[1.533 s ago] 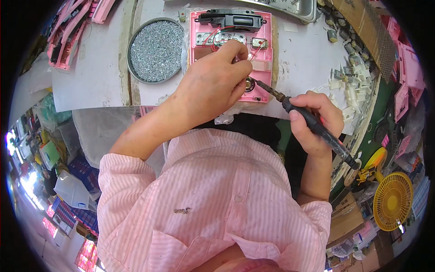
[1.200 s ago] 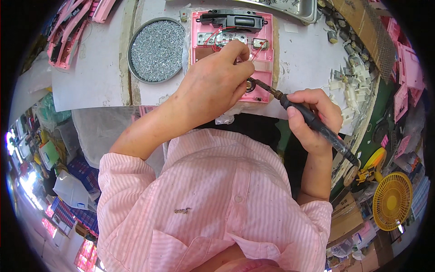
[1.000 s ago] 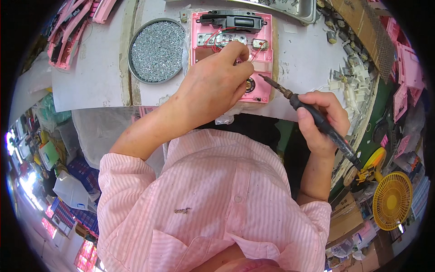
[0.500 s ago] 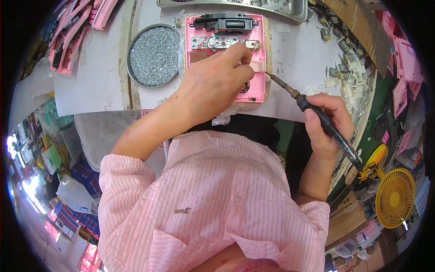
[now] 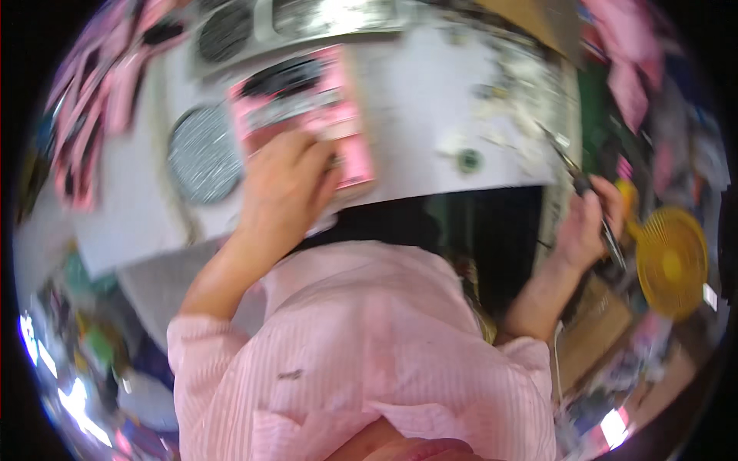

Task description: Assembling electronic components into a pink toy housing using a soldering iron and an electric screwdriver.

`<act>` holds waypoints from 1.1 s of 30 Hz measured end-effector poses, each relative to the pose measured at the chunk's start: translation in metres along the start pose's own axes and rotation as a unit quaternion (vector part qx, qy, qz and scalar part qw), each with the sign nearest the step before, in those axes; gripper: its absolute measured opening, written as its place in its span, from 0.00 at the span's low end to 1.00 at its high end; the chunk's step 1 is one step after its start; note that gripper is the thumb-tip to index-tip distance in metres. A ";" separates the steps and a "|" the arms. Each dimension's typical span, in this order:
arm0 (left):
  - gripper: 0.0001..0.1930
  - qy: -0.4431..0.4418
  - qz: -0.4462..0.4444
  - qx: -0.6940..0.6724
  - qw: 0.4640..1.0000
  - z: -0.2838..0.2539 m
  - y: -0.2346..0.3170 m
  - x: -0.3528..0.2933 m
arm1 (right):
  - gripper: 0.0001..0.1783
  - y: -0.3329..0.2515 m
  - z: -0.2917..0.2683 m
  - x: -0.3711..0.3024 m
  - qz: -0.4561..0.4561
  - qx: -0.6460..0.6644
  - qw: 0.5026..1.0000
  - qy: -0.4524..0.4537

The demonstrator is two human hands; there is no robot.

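A pink plastic casing point(image 5: 356, 160) lies tilted near the table's front edge, with a dark part point(image 5: 283, 75) fitted across its far end. My left hand point(image 5: 280, 180) rests over the casing's near left side, fingers curled in; what they pinch is hidden. Away to the right, my right hand point(image 5: 590, 223) grips a soldering iron point(image 5: 578, 183) by its dark handle. The iron's tip points up and left, close to a pile of small white plastic parts point(image 5: 530, 86), and whether it touches them is blurred.
Left of the casing sits a round heap of small metal screws point(image 5: 206, 154) in a dish. Several pink shells point(image 5: 115, 92) are stacked at far left. Metal trays point(image 5: 264, 21) line the back. A small green round piece point(image 5: 468, 160) lies mid-table; a yellow fan point(image 5: 671, 263) stands at right.
My right hand has carried the soldering iron away from the casing, out to the right. The view has swung, so casing and dish appear farther left and tilted. My left hand stays on the casing.
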State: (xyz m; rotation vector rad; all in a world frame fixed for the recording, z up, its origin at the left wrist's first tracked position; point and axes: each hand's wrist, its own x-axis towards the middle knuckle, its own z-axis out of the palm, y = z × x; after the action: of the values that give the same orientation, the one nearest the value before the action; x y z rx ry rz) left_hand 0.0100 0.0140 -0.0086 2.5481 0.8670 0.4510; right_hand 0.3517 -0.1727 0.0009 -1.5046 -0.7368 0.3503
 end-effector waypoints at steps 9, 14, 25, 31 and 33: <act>0.14 -0.025 0.038 -0.004 0.999 0.003 0.005 0.009 | 0.04 -0.040 -0.158 0.015 -0.112 -0.147 0.913 0.364; 0.15 0.029 0.042 -0.010 0.999 0.008 0.007 0.005 | 0.08 0.001 -0.161 0.060 -0.157 -0.234 0.906 0.315; 0.13 0.083 0.029 -0.086 0.992 0.012 -0.017 -0.023 | 0.20 0.026 -0.019 0.020 0.251 0.344 0.903 0.060; 0.13 0.079 0.034 -0.125 0.988 0.011 -0.024 -0.019 | 0.17 -0.009 0.168 -0.039 -0.277 -0.210 0.861 -0.372; 0.16 0.100 0.026 -0.090 0.991 0.011 -0.027 -0.011 | 0.17 0.004 0.191 -0.046 -0.265 -0.239 0.860 -0.364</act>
State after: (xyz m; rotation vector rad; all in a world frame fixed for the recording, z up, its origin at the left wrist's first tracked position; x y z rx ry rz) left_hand -0.0076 0.0233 -0.0325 2.3937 0.7898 0.7750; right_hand 0.1979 -0.0546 -0.0304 -1.5318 -1.9145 0.3214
